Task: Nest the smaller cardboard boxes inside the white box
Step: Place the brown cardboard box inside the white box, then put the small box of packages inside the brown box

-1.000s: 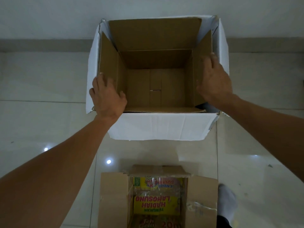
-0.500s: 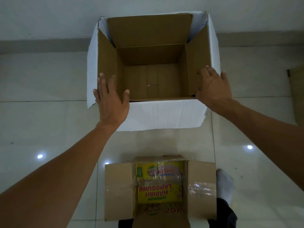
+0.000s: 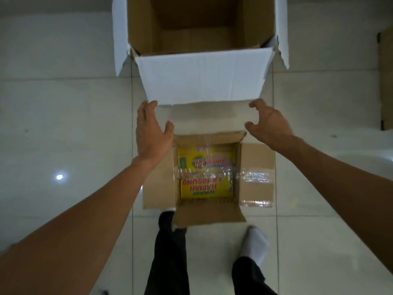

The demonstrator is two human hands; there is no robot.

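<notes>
The white box point(image 3: 202, 77) stands open on the floor at the top of the view, its brown inside bare and its flaps up. Nearer to me sits a smaller brown cardboard box point(image 3: 255, 177) with all its flaps folded out; yellow printed packaging point(image 3: 205, 173) lies inside it. My left hand point(image 3: 152, 135) hovers over that box's left flap, fingers spread, holding nothing. My right hand point(image 3: 269, 124) hangs above its far right corner, fingers curled apart and empty. Both hands are just short of the white box's near wall.
Pale glossy floor tiles point(image 3: 63, 124) surround the boxes, with lamp glare at the left. My legs in dark trousers point(image 3: 168, 252) and a white sock point(image 3: 256, 241) stand right behind the small box. Another brown cardboard edge point(image 3: 386, 81) shows at the far right.
Both hands have let go of the white box's side flaps and drawn back toward me, now above the small brown box. The view has tipped down, so the white box sits higher in the frame.
</notes>
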